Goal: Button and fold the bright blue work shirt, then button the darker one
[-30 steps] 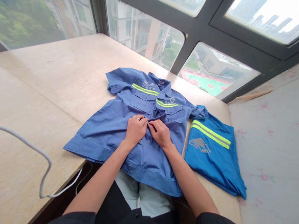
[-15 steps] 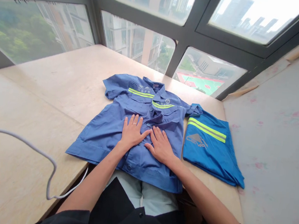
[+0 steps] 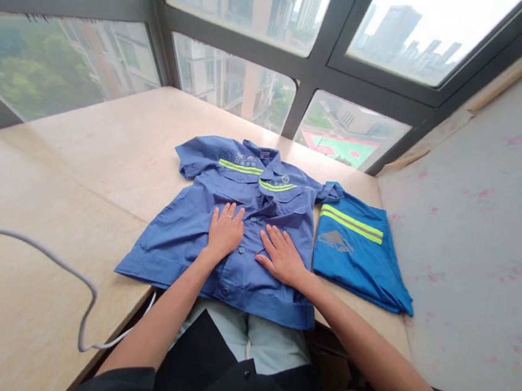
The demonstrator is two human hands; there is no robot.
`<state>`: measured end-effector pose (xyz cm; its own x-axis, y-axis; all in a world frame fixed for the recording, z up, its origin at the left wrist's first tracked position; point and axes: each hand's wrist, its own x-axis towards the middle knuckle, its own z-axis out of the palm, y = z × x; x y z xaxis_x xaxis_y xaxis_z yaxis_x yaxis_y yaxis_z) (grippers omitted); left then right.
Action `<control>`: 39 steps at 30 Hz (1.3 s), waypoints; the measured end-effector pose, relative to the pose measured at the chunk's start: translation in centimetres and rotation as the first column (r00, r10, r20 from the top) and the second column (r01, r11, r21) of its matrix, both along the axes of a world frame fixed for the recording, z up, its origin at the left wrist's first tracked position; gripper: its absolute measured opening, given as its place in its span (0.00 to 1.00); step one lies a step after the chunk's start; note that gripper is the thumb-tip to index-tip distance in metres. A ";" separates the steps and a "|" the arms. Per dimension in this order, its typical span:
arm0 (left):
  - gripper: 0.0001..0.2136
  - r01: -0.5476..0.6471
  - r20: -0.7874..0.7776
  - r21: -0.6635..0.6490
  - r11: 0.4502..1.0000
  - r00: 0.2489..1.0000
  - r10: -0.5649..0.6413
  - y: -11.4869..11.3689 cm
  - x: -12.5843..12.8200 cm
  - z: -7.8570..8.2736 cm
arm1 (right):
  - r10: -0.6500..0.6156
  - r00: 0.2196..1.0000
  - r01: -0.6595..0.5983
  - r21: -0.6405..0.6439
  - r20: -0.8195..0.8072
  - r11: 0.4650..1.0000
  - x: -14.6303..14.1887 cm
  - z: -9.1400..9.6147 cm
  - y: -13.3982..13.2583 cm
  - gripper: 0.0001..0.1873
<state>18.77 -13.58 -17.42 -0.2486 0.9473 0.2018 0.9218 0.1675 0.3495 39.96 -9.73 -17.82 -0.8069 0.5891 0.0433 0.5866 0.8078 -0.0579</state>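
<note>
A blue short-sleeved work shirt [image 3: 184,218] lies front side up in front of me, its collar toward the window and its hem reaching over the ledge's near edge. Yellow-green reflective strips cross its chest above two flap pockets. My left hand [image 3: 226,232] rests flat on the shirt just left of the button line, a ring on one finger. To the right of the buttons, my right hand [image 3: 282,257] lies flat on the cloth with fingers spread. Neither hand grips anything. The shirt's right-side sleeve touches a folded brighter-blue garment [image 3: 356,268] with a reflective strip and grey logo.
The garments lie on a pale ledge [image 3: 80,183] below grey-framed windows. A white cable [image 3: 50,252] curves across the left side and drops over the near edge. A wall with floral paper [image 3: 480,243] stands close on the right.
My hands have moved apart over the shirt, leaving a gap along the buttons where the thumbs had met. The camera view has shifted slightly.
</note>
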 end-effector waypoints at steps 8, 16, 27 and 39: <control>0.16 -0.098 -0.061 0.000 0.995 0.993 0.098 1.9 0.6 1.6 | -0.012 0.999 0.012 -0.018 0.040 1.000 0.3 0.2 -0.1 0.38; 0.18 -0.221 -0.141 -0.087 0.971 0.968 0.207 5.7 -0.4 3.8 | -0.029 0.997 0.033 -0.061 0.071 0.998 -0.4 1.3 -0.2 0.40; 0.18 0.033 -0.127 -0.139 0.990 0.991 -0.051 11.4 -2.9 5.1 | -0.165 0.934 0.041 -0.362 -0.317 0.931 -4.3 6.9 9.5 0.19; 0.28 -0.003 -0.133 -0.069 0.998 0.991 -0.006 11.0 -2.5 0.1 | -0.500 0.862 0.487 -0.416 0.086 0.768 -14.2 6.1 18.4 0.39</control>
<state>16.31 -2.55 -17.36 -0.2222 0.9605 0.1674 0.9598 0.1853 0.2110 25.76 8.68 -11.71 -0.4028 0.8729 -0.2753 0.8905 0.3042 -0.3383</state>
